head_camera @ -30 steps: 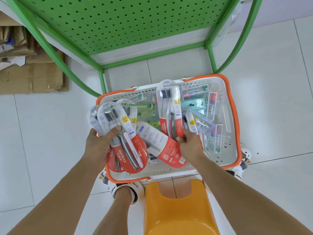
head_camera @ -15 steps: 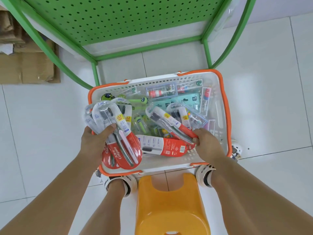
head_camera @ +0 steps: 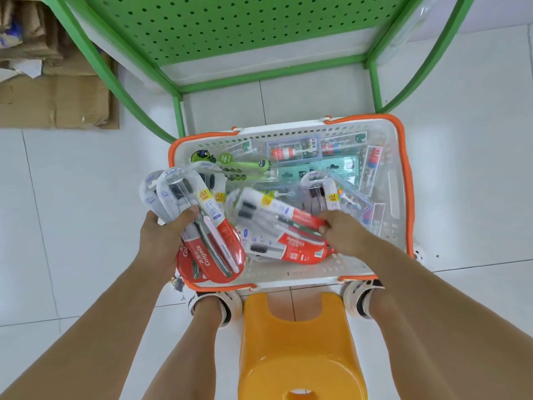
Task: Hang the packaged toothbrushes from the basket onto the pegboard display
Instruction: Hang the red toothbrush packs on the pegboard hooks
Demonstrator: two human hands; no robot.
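A white basket with an orange rim stands on the floor below the green pegboard. It holds several packaged toothbrushes. My left hand grips a fanned stack of red and clear Colgate packs over the basket's near left corner. My right hand pinches the red end of another Colgate pack, which lies slanted over the packs in the basket. One more red pack lies flat beneath it.
The pegboard's green frame legs stand just behind the basket. A yellow stool sits between my feet at the near edge. Flattened cardboard lies on the white tile floor at the far left.
My right hand has laid its pack from upright to slanted and drawn it toward the near left. The left hand's stack has stayed about where it was.
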